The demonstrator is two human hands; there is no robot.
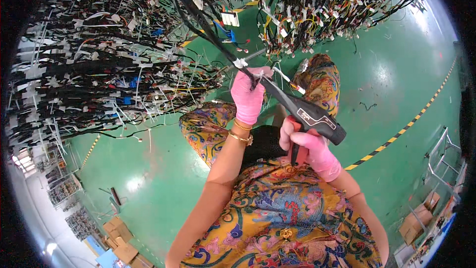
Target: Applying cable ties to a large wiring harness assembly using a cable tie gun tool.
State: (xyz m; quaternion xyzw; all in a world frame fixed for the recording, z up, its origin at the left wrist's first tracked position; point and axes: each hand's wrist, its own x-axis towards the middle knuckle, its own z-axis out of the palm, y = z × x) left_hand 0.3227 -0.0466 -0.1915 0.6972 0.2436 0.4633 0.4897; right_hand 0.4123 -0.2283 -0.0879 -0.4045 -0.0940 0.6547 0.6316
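Observation:
My left hand [247, 98], in a pink glove, is closed around the lower end of a black-wrapped wire harness [214, 39], which runs up and away to the far left. A white clip [240, 63] sits on the harness just above my fingers. In my pink-gloved right hand [320, 156] is a black cordless cable tie gun [315, 118] with a red trigger and a long narrow nose. Its nose tip meets the harness end beside my left fingertips; the exact contact is hidden. Thin wires with a white connector [298, 88] hang close to the nose.
Dense rows of hanging wire harnesses [99, 79] fill the left, with another bundle [317, 15] at the far right. Yellow-black tape [391, 140] crosses the green floor. Cardboard boxes [119, 233] stand at lower left; a metal frame [441, 161] is at right.

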